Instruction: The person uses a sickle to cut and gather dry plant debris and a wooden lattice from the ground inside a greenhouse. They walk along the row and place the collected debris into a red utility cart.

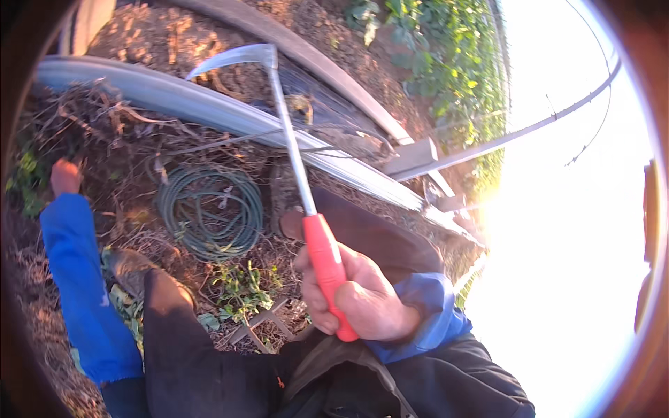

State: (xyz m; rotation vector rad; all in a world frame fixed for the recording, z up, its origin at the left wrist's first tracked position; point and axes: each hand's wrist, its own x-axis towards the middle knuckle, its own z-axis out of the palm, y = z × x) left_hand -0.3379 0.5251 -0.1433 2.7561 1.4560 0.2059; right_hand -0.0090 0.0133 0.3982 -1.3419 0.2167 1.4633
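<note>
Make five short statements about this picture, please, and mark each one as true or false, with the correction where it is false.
1. The right hand holds a sickle by its red handle. True.
2. The left hand also grips the sickle. False: it is at the picture's far left, well apart from the sickle.
3. The blade curves toward the picture's left. True.
4. The green coil lies on the person's lap. False: the coil lies on the ground.
5. Both sleeves are blue. True.
</note>
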